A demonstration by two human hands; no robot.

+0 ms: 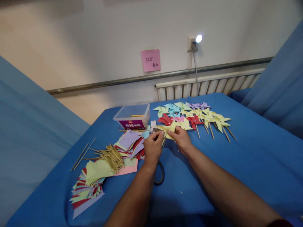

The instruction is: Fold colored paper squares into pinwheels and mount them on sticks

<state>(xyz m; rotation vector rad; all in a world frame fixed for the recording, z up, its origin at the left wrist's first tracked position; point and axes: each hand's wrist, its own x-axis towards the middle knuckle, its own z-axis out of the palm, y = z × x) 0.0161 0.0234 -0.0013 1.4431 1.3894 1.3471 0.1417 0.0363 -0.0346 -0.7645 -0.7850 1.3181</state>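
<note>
At mid-frame, a pinwheel [172,127] sits between our left hand [153,145] and right hand [181,139]. Behind it and to its right, other pinwheels [194,120] lie on our table [241,170]. Left of our hands lies a paper pile [129,140], with a box [146,116] behind it. Further left, a stick heap [114,158] rests partly on sheets [97,170], with stacked strips [85,195] before them at lower left. Behind the table, a radiator [201,86] runs right of centre.

Uneven, moderate light; soft shadows on wall [113,41] and counter [201,164]; small lamp [199,38] glares white; edges stretched wide.
</note>
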